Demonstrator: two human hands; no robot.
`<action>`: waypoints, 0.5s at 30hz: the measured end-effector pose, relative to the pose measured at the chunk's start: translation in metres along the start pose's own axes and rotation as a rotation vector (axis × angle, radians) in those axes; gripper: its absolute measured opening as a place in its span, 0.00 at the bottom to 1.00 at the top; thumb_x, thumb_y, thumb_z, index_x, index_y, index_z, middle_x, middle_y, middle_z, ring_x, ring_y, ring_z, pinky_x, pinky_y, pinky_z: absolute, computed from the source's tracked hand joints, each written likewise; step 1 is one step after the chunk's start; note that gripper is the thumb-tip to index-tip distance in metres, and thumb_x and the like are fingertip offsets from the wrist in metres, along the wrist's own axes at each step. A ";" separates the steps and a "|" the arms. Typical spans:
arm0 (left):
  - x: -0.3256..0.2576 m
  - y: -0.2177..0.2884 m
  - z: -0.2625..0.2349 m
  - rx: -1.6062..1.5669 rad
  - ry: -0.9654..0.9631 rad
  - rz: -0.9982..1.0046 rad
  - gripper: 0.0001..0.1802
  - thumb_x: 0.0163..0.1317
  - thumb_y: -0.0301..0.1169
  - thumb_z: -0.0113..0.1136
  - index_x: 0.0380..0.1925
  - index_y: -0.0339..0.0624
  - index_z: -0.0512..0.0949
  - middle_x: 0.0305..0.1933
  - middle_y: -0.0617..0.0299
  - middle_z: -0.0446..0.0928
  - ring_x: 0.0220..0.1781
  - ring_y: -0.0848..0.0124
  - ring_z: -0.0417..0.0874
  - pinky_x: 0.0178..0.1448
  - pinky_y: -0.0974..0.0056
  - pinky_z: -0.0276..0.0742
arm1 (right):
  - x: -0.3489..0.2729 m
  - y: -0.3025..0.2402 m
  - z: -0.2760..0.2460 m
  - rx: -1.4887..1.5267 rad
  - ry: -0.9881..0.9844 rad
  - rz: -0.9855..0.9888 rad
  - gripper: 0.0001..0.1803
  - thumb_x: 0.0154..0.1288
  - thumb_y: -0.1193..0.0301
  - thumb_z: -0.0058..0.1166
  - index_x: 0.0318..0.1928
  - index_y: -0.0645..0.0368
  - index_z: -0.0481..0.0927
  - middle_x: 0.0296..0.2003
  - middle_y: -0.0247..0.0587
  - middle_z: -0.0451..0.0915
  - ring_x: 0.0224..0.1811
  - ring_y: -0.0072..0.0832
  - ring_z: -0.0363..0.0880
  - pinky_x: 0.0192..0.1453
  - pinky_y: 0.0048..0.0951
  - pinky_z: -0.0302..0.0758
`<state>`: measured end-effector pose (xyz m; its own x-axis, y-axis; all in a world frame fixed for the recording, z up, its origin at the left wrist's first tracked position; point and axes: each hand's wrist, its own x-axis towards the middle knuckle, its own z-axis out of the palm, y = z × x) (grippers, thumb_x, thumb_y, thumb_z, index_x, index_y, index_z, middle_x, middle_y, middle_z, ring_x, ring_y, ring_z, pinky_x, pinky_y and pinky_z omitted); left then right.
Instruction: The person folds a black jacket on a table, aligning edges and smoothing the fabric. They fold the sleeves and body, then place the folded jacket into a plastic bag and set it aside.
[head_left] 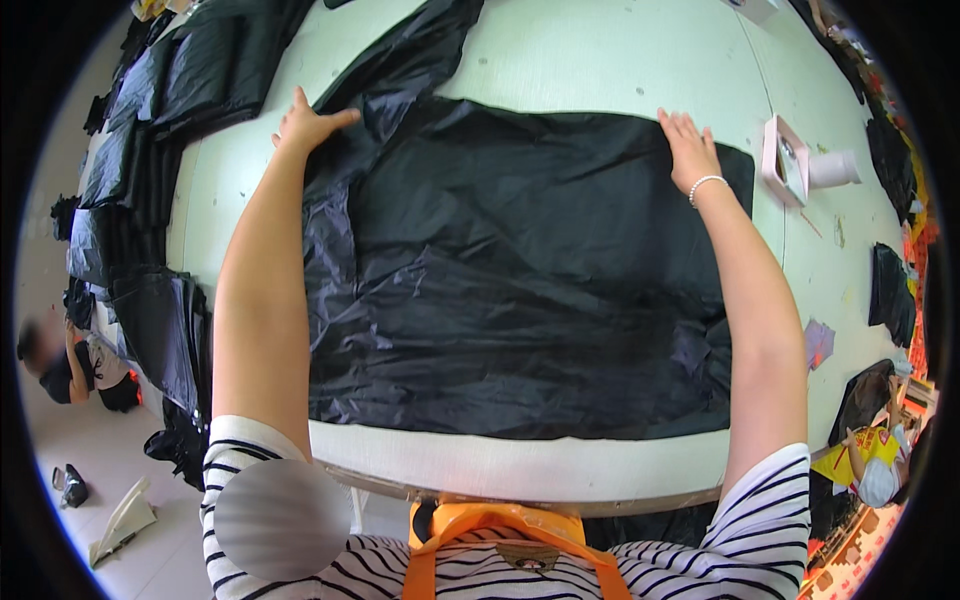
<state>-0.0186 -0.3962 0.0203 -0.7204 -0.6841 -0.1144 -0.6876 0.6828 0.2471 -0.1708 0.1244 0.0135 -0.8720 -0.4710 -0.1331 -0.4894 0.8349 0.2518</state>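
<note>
A black garment (pixel 540 270) of thin, creased, slightly shiny cloth lies spread flat on the table in front of me. A long sleeve-like strip (pixel 415 50) of it runs from its far left corner up toward the far side. My left hand (pixel 305 125) is at that far left corner, fingers spread, thumb stretched over the cloth. Near the far right corner my right hand (pixel 690 150) rests on the garment's far edge, fingers extended. Nothing shows gripped in either hand. Both arms reach forward over the garment's sides.
Stacks of folded black garments (pixel 145 190) line the table's left edge. On the right of the pale table (pixel 560 60) stand a small pink box (pixel 785 160) and a white cylinder (pixel 835 169). Other people (pixel 75 370) are at the far left and lower right.
</note>
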 end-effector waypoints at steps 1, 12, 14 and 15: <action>0.002 0.005 -0.002 0.075 -0.108 -0.028 0.71 0.29 0.64 0.72 0.71 0.43 0.47 0.66 0.45 0.65 0.69 0.51 0.63 0.72 0.47 0.48 | 0.006 -0.001 0.000 0.051 0.003 -0.020 0.42 0.57 0.87 0.44 0.71 0.45 0.53 0.63 0.41 0.66 0.70 0.35 0.58 0.76 0.43 0.46; -0.115 -0.040 -0.072 0.010 0.631 0.440 0.15 0.56 0.42 0.61 0.31 0.40 0.80 0.31 0.48 0.78 0.38 0.49 0.78 0.41 0.52 0.72 | -0.130 0.045 -0.066 0.291 0.511 -0.145 0.17 0.50 0.80 0.57 0.43 0.54 0.80 0.29 0.42 0.72 0.37 0.40 0.74 0.40 0.38 0.73; -0.171 -0.086 -0.086 -0.082 0.860 0.569 0.14 0.54 0.35 0.60 0.34 0.34 0.80 0.36 0.47 0.79 0.43 0.48 0.77 0.48 0.56 0.71 | -0.198 0.044 -0.086 0.245 0.613 -0.231 0.31 0.39 0.84 0.55 0.51 0.54 0.80 0.25 0.41 0.65 0.30 0.39 0.69 0.34 0.36 0.68; -0.204 -0.105 -0.093 -0.035 0.863 0.665 0.17 0.52 0.36 0.59 0.35 0.33 0.79 0.38 0.47 0.79 0.44 0.47 0.77 0.54 0.52 0.69 | -0.233 0.042 -0.094 0.224 0.621 -0.293 0.34 0.34 0.84 0.53 0.51 0.57 0.81 0.23 0.39 0.62 0.28 0.37 0.67 0.31 0.35 0.65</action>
<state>0.2091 -0.3526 0.1072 -0.6308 -0.1398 0.7632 -0.1712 0.9845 0.0389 0.0121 0.2423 0.1455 -0.5719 -0.7038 0.4214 -0.7504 0.6564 0.0777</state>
